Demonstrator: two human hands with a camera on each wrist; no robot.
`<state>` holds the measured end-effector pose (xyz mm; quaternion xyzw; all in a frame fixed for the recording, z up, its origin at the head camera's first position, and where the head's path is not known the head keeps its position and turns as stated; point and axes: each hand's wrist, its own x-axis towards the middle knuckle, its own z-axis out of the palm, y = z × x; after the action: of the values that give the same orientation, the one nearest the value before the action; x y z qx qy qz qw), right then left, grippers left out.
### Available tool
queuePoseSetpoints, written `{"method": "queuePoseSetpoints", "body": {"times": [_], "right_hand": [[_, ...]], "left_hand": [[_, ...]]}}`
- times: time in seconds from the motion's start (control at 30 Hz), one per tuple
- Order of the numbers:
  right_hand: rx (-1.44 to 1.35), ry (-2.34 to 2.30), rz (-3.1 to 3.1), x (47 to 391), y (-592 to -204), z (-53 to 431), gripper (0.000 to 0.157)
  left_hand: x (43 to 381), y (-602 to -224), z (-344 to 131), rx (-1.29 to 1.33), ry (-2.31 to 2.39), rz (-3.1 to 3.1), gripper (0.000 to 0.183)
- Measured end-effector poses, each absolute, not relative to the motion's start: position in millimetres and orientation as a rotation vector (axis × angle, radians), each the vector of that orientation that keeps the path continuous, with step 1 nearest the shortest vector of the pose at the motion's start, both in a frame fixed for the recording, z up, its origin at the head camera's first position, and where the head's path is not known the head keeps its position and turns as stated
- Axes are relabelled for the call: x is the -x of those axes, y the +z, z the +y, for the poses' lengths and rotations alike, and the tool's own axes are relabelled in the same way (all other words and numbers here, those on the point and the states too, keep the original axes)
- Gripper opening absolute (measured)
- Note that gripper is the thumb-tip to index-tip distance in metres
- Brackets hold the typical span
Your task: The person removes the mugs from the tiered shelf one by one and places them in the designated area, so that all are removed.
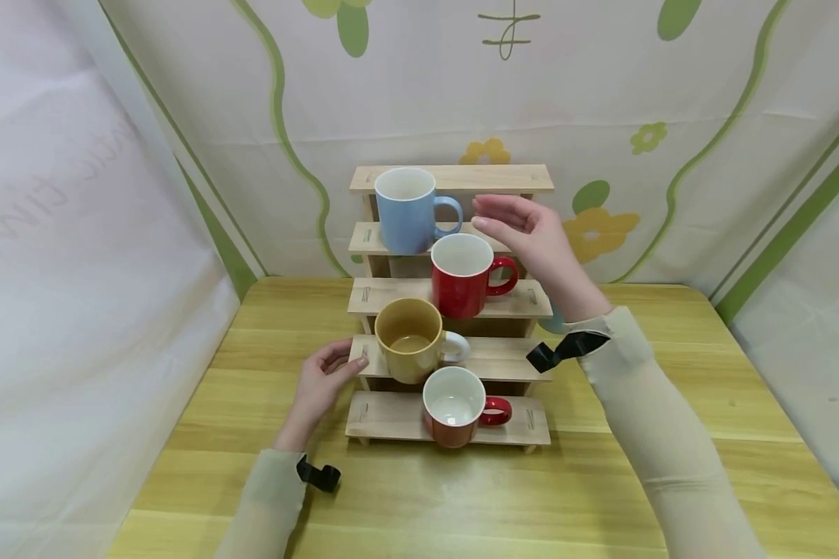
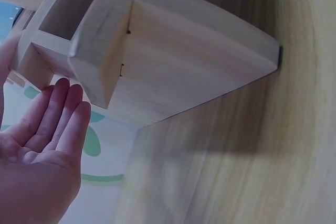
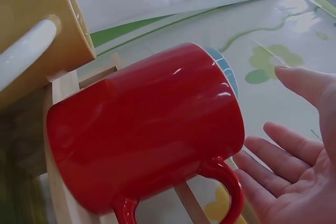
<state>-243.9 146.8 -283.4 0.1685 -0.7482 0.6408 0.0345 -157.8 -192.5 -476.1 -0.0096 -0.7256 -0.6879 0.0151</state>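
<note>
A wooden stepped rack (image 1: 510, 357) holds several mugs. Highest of these is a light blue mug (image 1: 407, 217), with its handle to the right. Below it sit a red mug (image 1: 457, 291) and a mustard-yellow mug (image 1: 409, 341) with a white handle. On the lowest step stands another red mug (image 1: 454, 407), white inside. My right hand (image 1: 527, 233) hovers right of the blue mug and above the upper red mug (image 3: 152, 129), fingers extended and holding nothing. At the rack's left edge is my left hand (image 1: 325, 384), its fingers fairly straight (image 2: 47, 145); its exact contact is unclear.
The rack stands on a wood-grain table (image 1: 252, 388). Behind it hangs a white curtain (image 1: 419, 93) with green and yellow flower prints. Another white cloth wall (image 1: 77, 233) rises on the left. Black straps are on both wrists.
</note>
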Motion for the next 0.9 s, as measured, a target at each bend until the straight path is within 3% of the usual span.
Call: {"method": "queuePoseSetpoints", "body": {"times": [0.57, 0.9], "right_hand": [[-0.462, 1.923, -2.430, 266.2, -279.9, 126.3, 0.059], [-0.429, 1.924, -2.497, 280.0, -277.3, 120.0, 0.056]], "left_hand": [[157.7, -475.1, -190.7, 0.037, -2.111, -2.293, 0.048], [157.3, -475.0, -190.0, 0.034, -2.103, -2.286, 0.048]]}}
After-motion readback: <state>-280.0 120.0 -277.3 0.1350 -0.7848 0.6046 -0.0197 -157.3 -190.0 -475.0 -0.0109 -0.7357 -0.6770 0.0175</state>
